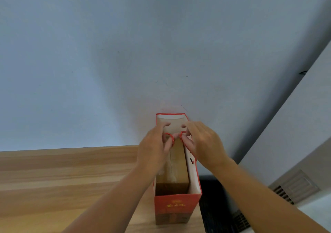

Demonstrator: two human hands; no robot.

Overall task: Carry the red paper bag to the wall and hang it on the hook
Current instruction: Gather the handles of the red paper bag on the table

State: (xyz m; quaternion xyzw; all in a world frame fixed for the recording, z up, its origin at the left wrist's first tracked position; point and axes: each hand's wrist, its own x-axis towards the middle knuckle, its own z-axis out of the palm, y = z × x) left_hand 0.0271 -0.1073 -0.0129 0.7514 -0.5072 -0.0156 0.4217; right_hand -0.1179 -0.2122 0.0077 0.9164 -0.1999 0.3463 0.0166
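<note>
The red paper bag (176, 206) stands upright on a wooden table (62, 179), its far side close against the white wall (143, 53). Its mouth is open and a brown box (176, 162) sits inside. Both hands are over the mouth. My left hand (153, 148) pinches one end of the red twisted cord handle (172, 138). My right hand (200, 143) pinches the other end of the cord by the white inner lining. A small dark hook (303, 72) sticks out of the wall far to the right.
The table ends just right of the bag. Beyond its edge lie a dark mat (218, 206) on the floor and a grey vent grille (293, 188) low on the side wall.
</note>
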